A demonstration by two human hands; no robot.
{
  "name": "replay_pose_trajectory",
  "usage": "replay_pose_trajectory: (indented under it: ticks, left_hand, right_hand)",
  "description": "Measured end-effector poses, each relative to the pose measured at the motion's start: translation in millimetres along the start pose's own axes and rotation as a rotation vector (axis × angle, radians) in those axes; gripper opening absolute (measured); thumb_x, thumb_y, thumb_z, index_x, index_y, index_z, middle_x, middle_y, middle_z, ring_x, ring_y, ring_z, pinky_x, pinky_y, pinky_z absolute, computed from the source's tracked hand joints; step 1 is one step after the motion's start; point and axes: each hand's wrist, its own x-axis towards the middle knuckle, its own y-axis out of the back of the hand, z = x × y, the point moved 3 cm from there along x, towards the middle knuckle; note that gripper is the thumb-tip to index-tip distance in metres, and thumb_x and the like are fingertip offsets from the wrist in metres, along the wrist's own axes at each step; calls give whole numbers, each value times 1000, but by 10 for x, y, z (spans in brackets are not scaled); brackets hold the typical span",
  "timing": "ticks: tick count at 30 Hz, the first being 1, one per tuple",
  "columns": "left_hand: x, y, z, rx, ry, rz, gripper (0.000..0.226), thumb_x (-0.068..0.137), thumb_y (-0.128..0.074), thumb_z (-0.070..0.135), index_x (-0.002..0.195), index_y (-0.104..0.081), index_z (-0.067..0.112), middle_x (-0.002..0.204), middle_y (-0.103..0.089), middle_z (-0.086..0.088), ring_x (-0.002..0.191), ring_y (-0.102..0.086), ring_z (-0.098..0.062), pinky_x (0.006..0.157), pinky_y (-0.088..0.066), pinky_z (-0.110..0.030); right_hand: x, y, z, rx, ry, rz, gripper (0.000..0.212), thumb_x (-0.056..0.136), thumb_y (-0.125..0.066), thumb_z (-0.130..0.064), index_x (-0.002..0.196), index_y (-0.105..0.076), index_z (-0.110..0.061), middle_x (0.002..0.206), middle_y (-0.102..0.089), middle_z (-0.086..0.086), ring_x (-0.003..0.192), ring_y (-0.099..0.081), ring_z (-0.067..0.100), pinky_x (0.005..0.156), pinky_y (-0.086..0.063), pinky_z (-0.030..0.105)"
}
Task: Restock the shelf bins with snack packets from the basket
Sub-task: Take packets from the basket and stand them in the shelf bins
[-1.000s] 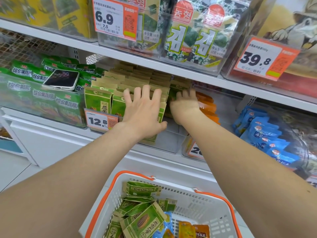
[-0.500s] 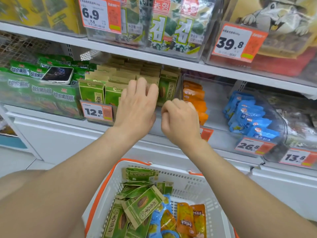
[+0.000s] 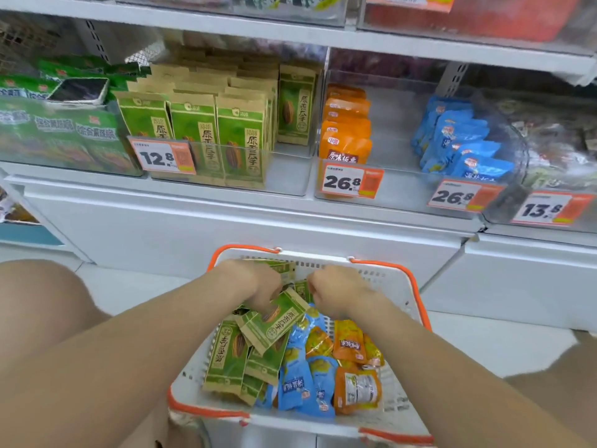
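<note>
A white basket with orange rims (image 3: 392, 277) sits low in front of me, holding green seed packets (image 3: 226, 354), blue packets (image 3: 297, 384) and orange packets (image 3: 355, 386). My left hand (image 3: 255, 282) reaches into the basket's far end, and its curled fingers grip the top of a tilted green packet (image 3: 277, 321). My right hand (image 3: 336, 291) is beside it, fingers curled down against another green packet (image 3: 302, 287); its grip is hidden. Above, the clear shelf bin (image 3: 290, 176) holds rows of upright packets of the same green kind (image 3: 197, 130).
A phone (image 3: 79, 90) lies on green packs in the left bin. To the right are bins of orange packets (image 3: 345, 147) and blue packets (image 3: 465, 150), with price tags 12.8 (image 3: 161, 156) and 26.8 (image 3: 350, 182). White cabinet fronts are below the shelf. My knees flank the basket.
Both hands left the green packets bin on the shelf and dropped into the basket. My view tilted down, so the whole basket shows.
</note>
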Motion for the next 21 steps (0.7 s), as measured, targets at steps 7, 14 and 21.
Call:
replay_pose_trajectory:
  ticks: [7, 14, 21]
  left_hand:
    - [67, 159, -17, -13, -31, 117, 24, 101, -52, 29, 112, -66, 13, 104, -69, -6, 89, -66, -25, 77, -54, -41]
    - [76, 294, -14, -56, -34, 136, 19, 105, -49, 26, 109, -63, 12, 85, -52, 1, 65, -42, -9, 56, -33, -33]
    - [104, 312, -60, -69, -45, 138, 28, 106, -52, 34, 121, -65, 14, 108, -64, -6, 76, -56, -21, 59, -38, -31]
  right_hand:
    - [149, -724, 13, 305, -104, -165, 34, 96, -50, -16, 128, -61, -9, 128, -61, 17, 111, -62, 36, 93, -56, 48]
    - [357, -1233, -249, 613, -202, -194, 53, 103, -54, -39, 142, -35, -9, 139, -35, 16, 120, -51, 37, 102, -47, 49]
    - [381, -1438, -394, 637, -298, -175, 83, 97, -66, -49, 153, -15, -16, 141, -32, 21, 116, -55, 44, 96, -50, 48]
